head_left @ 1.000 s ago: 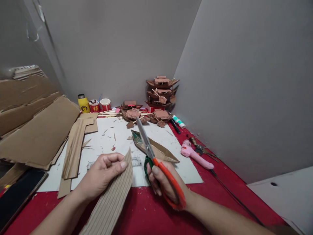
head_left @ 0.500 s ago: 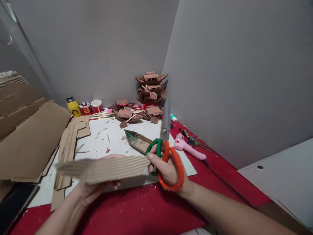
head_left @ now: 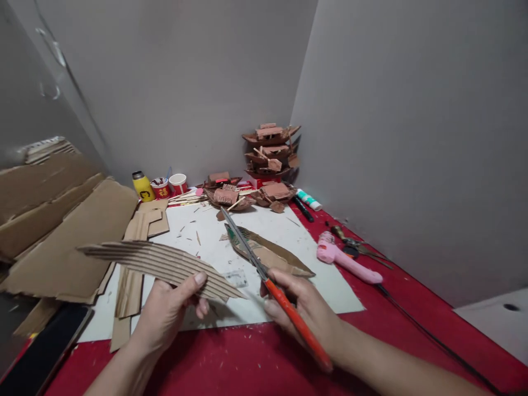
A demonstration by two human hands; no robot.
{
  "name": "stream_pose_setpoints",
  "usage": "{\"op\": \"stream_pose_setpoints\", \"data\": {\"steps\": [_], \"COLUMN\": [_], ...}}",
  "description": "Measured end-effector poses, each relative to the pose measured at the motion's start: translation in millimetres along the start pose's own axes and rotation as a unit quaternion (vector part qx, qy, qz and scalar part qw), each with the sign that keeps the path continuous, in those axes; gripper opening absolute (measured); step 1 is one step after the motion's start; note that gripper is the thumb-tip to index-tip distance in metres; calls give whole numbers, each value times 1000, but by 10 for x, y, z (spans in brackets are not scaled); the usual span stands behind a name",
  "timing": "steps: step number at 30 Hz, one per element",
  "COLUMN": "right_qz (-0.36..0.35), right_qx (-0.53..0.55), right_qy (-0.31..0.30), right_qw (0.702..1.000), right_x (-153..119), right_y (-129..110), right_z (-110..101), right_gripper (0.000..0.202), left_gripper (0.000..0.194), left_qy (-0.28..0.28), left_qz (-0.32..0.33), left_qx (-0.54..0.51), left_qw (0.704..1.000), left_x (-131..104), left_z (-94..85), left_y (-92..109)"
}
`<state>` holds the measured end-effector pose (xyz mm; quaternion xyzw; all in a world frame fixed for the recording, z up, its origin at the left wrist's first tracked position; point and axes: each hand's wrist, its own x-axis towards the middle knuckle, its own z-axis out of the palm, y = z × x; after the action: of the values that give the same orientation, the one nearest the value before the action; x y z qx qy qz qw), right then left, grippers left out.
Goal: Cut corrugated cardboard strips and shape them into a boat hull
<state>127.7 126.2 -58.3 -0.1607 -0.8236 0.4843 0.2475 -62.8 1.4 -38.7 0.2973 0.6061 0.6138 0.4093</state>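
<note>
Between the thumb and fingers of my left hand is a leaf-shaped strip of corrugated cardboard, ridged side up, held above the table. My right hand grips a pair of scissors with orange and green handles; only the orange handle shows now. The blades point away and to the left, looking closed, and are apart from the strip. Behind the blades, an open cardboard boat hull lies on the white sheet, partly hidden by the scissors.
Brown model boats are stacked at the back. A yellow bottle and paper cups stand behind the sheet. Large cardboard pieces and a dark phone-like slab lie left. A pink glue gun with a cord lies right.
The scissors have tipped from upright to slanting left, and my right hand has turned with them. The strip is now tilted, its right end lower. The whole view has shifted slightly.
</note>
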Motion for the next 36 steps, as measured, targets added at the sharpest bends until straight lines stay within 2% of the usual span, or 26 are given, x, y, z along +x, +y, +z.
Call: {"op": "stream_pose_setpoints", "data": {"steps": [3,7,12,16,22,27,36], "right_qz": [4,12,48,53,51,54,62], "right_qx": [-62,-96,-128,-133,-135,-116,-83], "right_qy": [-57,-114,-145,-164,-174,-160,-145], "right_qw": [996,989,980,976,974,979,984], "right_x": [-21,-77,-121,-142,-171,-151,-139], "right_y": [0,-47,-78,-58,-35,-69,-101], "right_z": [-63,-41,19,15,-3,25,94], "right_gripper": [23,26,28,29,30,27,19], "left_gripper": [34,28,33,29,29,36,38], "left_qy": [32,55,49,44,41,33,44], "left_qz": [27,41,56,62,82,75,74], "left_qx": [-53,-73,-46,-13,3,35,25], "left_qw": [998,995,996,997,996,996,996], "left_x": [14,15,-6,-30,-51,-38,-68], "left_z": [-92,-129,-147,-178,-194,-199,-169], "left_y": [40,86,90,85,135,122,127]}}
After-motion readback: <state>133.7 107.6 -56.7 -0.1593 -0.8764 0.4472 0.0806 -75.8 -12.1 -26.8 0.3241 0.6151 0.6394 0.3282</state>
